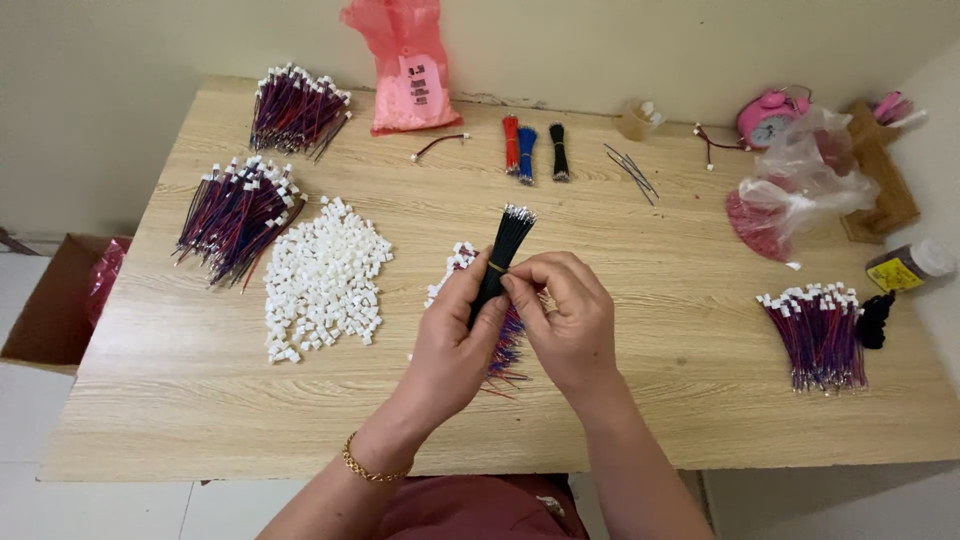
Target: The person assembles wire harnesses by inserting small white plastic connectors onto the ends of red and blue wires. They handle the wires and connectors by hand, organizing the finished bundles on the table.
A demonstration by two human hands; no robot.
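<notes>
Both the left hand (pixel 455 335) and right hand (pixel 570 320) grip a bundle of thin black wires (pixel 505 250), grasping it together; loose small white plastic connectors (pixel 322 278) lie left of the grip on the wooden surface (pixel 660 330).

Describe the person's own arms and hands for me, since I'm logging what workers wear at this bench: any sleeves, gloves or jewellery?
Both forearms are bare, with no sleeves and no gloves in view. The left hand has a thin gold-coloured chain bracelet at its wrist. The right hand shows no bracelet or watch. No rings can be made out on either hand. Dark pink clothing shows at the bottom edge.
</notes>
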